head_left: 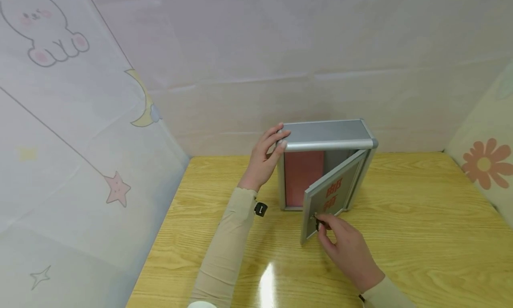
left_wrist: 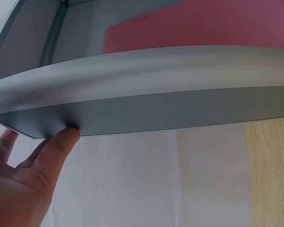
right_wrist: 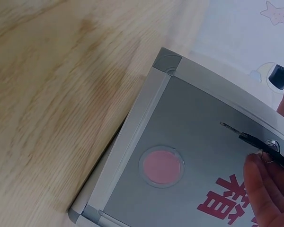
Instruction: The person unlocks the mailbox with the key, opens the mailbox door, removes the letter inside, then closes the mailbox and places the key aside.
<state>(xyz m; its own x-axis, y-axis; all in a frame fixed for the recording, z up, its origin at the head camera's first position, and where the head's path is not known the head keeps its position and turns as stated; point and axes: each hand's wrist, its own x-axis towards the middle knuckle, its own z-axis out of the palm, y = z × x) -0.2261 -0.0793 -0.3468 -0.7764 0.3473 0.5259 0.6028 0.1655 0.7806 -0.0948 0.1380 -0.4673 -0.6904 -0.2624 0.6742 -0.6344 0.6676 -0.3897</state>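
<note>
A silver metal box (head_left: 326,132) with a hinged door stands upright on the table, its door (head_left: 316,194) swung partly outward. My left hand (head_left: 262,158) rests on the upper left corner, fingertips on the top and thumb at the front edge; the left wrist view shows those fingers (left_wrist: 57,151) against a grey panel. At the lock on the door's free edge, my right hand (head_left: 348,248) pinches a black-headed key (right_wrist: 258,142). A bare key blade and a ring show beside the lock (right_wrist: 273,144). Red characters (head_left: 331,194) and a round pink window (right_wrist: 162,166) mark the door.
A pink sheet (head_left: 302,178) shows inside the box. The wood-grain table (head_left: 421,236) extends to both sides. Behind it hangs a pale backdrop (head_left: 240,94), with printed panels at left and right. A white round object (head_left: 201,304) peeks in at the bottom edge.
</note>
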